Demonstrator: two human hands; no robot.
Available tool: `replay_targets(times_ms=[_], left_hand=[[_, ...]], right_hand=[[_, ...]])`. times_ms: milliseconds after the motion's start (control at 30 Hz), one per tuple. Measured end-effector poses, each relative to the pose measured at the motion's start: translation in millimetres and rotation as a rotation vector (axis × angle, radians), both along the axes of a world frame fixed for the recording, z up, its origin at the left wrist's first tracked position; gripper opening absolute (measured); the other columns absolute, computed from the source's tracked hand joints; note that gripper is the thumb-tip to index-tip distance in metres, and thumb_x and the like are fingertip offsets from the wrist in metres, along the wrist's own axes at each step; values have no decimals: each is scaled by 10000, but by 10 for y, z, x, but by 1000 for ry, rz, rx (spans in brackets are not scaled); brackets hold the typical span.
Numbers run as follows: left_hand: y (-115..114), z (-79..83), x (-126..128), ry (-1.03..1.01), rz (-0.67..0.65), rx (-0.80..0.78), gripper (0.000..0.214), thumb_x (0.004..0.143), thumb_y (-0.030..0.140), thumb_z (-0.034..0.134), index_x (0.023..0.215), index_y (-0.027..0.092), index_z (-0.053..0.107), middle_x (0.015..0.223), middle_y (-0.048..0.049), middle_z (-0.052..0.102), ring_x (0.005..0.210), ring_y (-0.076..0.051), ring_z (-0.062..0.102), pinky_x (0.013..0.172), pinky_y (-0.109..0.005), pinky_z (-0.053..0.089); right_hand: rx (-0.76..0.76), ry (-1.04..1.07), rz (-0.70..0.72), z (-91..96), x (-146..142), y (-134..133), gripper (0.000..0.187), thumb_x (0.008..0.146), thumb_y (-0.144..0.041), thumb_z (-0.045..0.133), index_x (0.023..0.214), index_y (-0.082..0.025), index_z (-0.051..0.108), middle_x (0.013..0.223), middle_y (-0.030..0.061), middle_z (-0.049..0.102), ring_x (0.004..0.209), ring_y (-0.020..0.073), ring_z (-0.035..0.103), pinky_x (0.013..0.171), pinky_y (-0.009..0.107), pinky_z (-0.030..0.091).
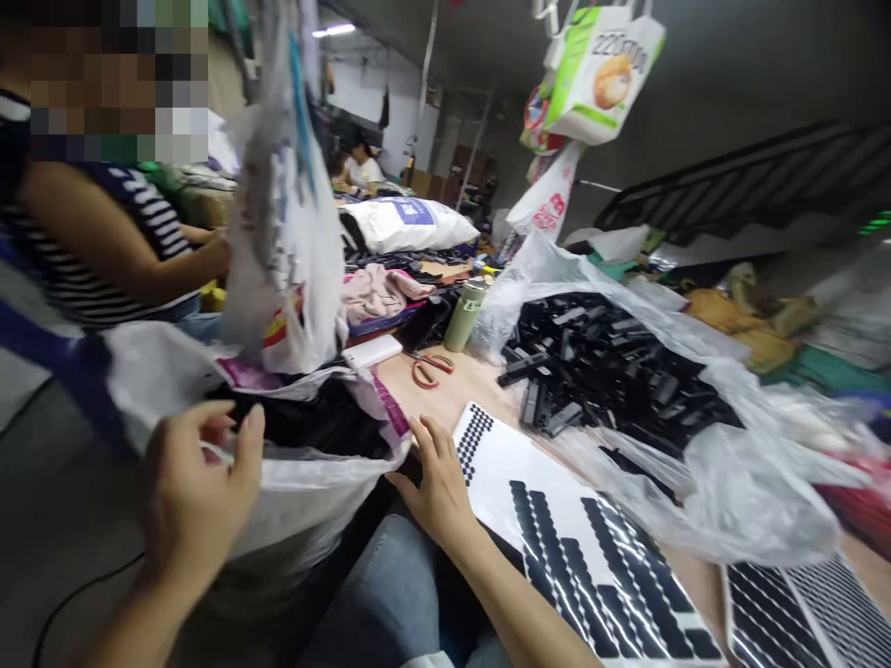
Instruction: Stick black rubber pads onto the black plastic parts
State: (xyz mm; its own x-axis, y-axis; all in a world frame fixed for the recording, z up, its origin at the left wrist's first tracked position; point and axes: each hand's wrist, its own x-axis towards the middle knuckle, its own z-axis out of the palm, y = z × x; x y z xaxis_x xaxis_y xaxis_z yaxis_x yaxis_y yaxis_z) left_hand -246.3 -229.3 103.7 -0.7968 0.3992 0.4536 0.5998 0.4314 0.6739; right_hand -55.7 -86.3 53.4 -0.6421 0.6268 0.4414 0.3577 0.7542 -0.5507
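My left hand [205, 492] is at the near left rim of a white woven sack [313, 487], slightly blurred. Its thumb and curled fingers are apart, with nothing visible held between them. Black pieces [324, 417] lie inside the sack. My right hand [442, 487] is at the sack's right rim, beside the table edge, fingers stretched out and thumb close to the rim. Just right of that hand lies a white sheet of black stickers [477, 441], partly overlapped by a larger sheet with rows of black strips [605, 566].
A clear plastic bag [752, 492] spills black plastic parts [605, 362] on the table. Scissors [428, 368], a green bottle [465, 315] and a white box [372, 351] lie behind. Plastic bags [292, 232] hang above the sack. Someone in a striped top [104, 250] sits at left.
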Motion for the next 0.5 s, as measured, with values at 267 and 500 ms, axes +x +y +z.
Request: replay_targets(times_ms=[267,500], left_hand=[[2336,-382,1679,119,-807,-149,190,807,261,477,956,179,561,954,-133,608,959,-266,550,872,-384,425],[4250,-626,2050,37,-838,-281,213,760,202,528,910,62,585,1041,-252,572,1069,-336,467,857,-415,375]], right_hand=[[-171,-3,-287,-227,1495,-40,319,787,-242,593,1105,-249,574,1142,88,590,1068,226,562,913,381,480],[-3,-430,-99,-696,2725,-197,820,579,-407,771,1316,-335,416,1356,114,454,1212,364,444,999,576,341]])
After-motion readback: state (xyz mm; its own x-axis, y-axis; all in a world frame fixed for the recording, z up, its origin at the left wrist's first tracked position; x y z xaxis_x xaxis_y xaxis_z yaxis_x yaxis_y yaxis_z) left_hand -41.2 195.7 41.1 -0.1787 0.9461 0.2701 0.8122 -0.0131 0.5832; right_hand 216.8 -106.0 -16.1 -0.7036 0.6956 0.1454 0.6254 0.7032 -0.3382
